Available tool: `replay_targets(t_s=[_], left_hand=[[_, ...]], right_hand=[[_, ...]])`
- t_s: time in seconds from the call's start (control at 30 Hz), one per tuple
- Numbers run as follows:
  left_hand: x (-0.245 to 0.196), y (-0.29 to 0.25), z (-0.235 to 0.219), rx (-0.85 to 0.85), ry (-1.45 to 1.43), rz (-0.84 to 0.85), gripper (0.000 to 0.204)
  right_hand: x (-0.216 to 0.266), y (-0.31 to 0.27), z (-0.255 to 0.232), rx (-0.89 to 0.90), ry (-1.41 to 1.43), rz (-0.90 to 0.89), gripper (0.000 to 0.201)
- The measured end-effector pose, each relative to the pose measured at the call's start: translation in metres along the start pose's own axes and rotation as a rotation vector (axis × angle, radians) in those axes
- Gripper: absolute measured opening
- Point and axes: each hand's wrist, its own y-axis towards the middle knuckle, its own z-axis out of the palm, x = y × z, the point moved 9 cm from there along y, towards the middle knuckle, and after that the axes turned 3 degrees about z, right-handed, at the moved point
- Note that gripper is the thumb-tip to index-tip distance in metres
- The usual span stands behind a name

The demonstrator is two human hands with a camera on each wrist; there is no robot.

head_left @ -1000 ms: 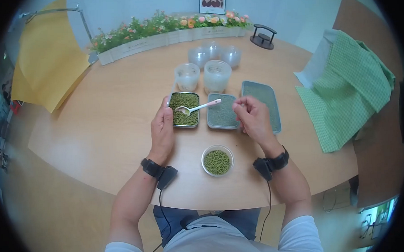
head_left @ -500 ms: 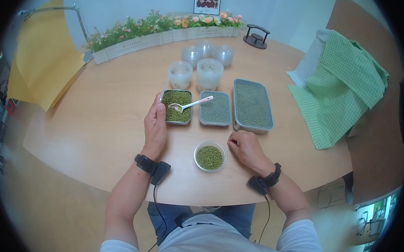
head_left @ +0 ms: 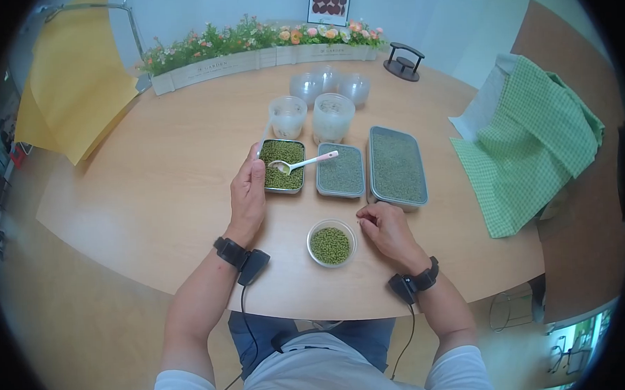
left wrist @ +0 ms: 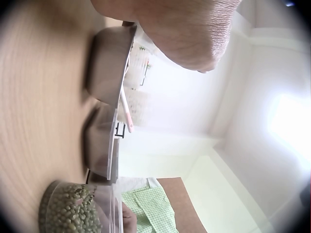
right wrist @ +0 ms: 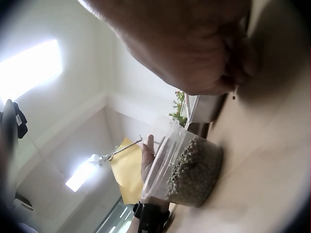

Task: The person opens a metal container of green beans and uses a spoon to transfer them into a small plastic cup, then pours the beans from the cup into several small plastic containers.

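My left hand (head_left: 247, 194) grips the left side of a metal tin (head_left: 285, 191) full of green mung beans. A white spoon (head_left: 311, 161) with a pink handle end lies across the beans, its handle pointing right. A clear upright lid edge shows between that hand and the tin. In front stands a round clear tub (head_left: 331, 244) part filled with mung beans. Beside it, low over the table, my right hand (head_left: 387, 231) has its fingers curled and thumb and fingertips together. A single small bean (right wrist: 233, 97) shows at those fingertips in the right wrist view.
Two lidded containers, one small (head_left: 340, 171) and one larger (head_left: 398, 167), sit right of the tin. Behind are two frosted cups (head_left: 333, 119) and several clear domed vessels (head_left: 353, 88). Flower boxes (head_left: 216, 64) line the back; a green checked cloth (head_left: 533, 140) lies right.
My right hand has come down from beside the containers to the table next to the round tub, and stays there. My left hand keeps its grip on the tin; the view shifts slightly.
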Motion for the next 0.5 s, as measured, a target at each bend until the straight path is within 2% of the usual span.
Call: replay_targets(t_s=[0.13,0.2,0.43,0.5], left_hand=[[0.001,0.0,-0.001,-0.004,0.007,-0.011,0.057],[0.0,-0.001,-0.001,-0.009,0.0,-0.013,0.057],[0.004,0.0,-0.003,-0.023,0.02,0.005,0.055],[0.009,-0.001,-0.007,-0.033,0.04,0.0,0.055]], right_hand=[[0.002,0.002,0.004,0.062,0.002,0.013,0.012],[0.006,0.001,0.005,0.024,-0.057,-0.097,0.011],[0.015,-0.001,0.002,-0.02,-0.061,-0.161,0.011],[0.022,0.0,-0.013,-0.075,0.087,-0.046,0.011]])
